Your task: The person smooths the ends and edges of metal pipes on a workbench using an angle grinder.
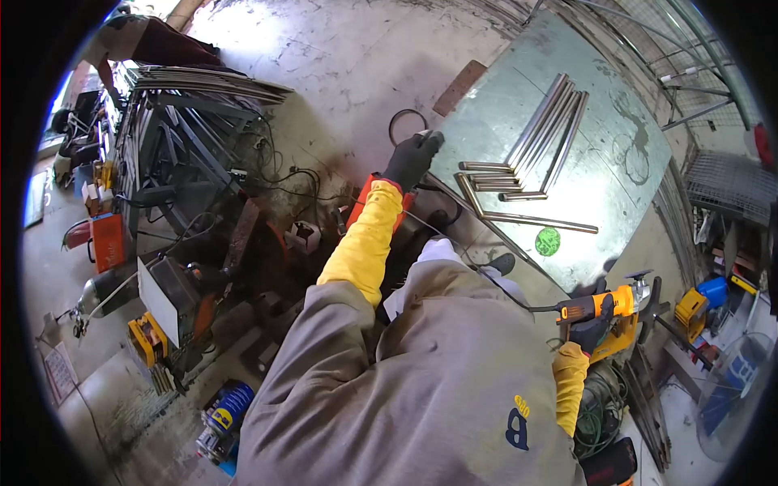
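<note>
My right hand (594, 330), in a black glove, is wrapped round a yellow and black angle grinder (624, 301) at the right, beside the near corner of the metal-topped table (494, 130). The grinder's cord (502, 287) runs left across my front. My left hand (413, 158), also gloved in black, is at the table's left edge with its fingers curled together; I cannot tell what is in them. Several bent metal tubes (535, 138) lie grouped on the table, and a separate angled tube (535, 221) is nearer me. A green round mark (548, 241) shows beside it.
A rack of metal bars (186, 121) stands at the left, with cables (296, 174) on the floor. A blue spray can (231, 405) is at lower left. Wire mesh (729, 186), a transparent-looking fan (736, 389) and a yellow tool (691, 310) are at the right.
</note>
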Demonstrator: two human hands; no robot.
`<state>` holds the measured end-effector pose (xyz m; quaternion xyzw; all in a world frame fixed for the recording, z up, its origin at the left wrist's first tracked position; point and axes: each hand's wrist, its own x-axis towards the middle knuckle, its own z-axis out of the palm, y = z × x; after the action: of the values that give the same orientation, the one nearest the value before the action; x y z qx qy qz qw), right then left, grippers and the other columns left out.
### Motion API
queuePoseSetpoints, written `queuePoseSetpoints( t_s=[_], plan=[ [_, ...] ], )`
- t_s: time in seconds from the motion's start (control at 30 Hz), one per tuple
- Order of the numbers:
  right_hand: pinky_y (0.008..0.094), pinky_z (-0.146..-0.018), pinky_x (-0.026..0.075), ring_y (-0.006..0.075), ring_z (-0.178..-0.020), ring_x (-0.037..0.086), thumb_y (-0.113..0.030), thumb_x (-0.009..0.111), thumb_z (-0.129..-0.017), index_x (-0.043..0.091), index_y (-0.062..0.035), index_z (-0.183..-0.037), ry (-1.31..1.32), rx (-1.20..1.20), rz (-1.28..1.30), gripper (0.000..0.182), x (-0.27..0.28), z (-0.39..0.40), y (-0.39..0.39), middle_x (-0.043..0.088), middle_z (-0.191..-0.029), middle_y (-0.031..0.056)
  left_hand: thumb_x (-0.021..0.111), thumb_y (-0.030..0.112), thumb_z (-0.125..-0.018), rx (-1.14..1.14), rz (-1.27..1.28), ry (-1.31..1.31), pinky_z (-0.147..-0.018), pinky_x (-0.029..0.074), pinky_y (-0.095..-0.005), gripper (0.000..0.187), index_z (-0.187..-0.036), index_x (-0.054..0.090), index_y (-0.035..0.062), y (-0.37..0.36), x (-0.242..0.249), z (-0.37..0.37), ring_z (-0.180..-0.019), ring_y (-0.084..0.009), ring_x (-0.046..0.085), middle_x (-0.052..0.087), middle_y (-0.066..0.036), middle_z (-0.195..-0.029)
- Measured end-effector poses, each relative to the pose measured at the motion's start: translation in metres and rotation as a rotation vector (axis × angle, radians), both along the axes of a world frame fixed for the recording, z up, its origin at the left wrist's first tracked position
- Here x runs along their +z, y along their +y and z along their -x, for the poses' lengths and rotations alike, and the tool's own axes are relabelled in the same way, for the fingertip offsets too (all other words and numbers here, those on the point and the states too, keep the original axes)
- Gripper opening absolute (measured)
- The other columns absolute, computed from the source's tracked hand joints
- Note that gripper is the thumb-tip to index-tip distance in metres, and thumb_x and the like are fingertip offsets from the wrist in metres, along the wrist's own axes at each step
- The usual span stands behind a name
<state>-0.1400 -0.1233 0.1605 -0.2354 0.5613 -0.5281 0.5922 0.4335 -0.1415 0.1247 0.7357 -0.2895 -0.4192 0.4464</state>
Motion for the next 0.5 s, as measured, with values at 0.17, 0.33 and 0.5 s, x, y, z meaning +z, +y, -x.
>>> queuePoseSetpoints(
  t_s=[0.17,0.33,0.5],
  plan=[
    [0.052,-0.109,0.058,0.0321,-0.116,0.069,-0.047,0.07,-0.108,0.054,-0.0031,-0.157,-0.153,-0.089,-0.161,0.068,0.016,-0.013,-0.002,0.066,-0.128,0.0093,0.072,0.045,-0.106,-0.003,0.047,0.097,-0.061,0.045,-0.0333,0.042,-0.096,0.075,0.0038,-0.006,-0.008,0.001,-0.064,-0.0092,0.054,0.061,0.0,-0.07],
    [0.0508,-0.107,0.059,0.0339,-0.12,0.068,-0.046,0.069,-0.109,0.055,-0.0028,-0.157,0.006,-0.197,-0.109,0.066,0.014,-0.029,-0.005,0.066,-0.142,0.0116,0.074,0.046,-0.105,0.045,0.092,0.151,-0.058,0.044,-0.0348,0.046,-0.091,0.074,0.0022,-0.009,0.003,0.002,-0.061,-0.0107,0.054,0.06,0.0,-0.067],
    [0.0505,-0.109,0.058,0.0327,-0.123,0.068,-0.043,0.072,-0.107,0.053,-0.0056,-0.154,0.067,-0.157,0.033,0.063,0.0,-0.027,-0.003,0.064,-0.153,0.0191,0.075,0.048,-0.105,0.04,0.122,0.165,-0.059,0.044,-0.0339,0.047,-0.096,0.074,0.0013,-0.025,-0.006,-0.007,-0.062,-0.0108,0.054,0.061,0.0,-0.071]
  ],
)
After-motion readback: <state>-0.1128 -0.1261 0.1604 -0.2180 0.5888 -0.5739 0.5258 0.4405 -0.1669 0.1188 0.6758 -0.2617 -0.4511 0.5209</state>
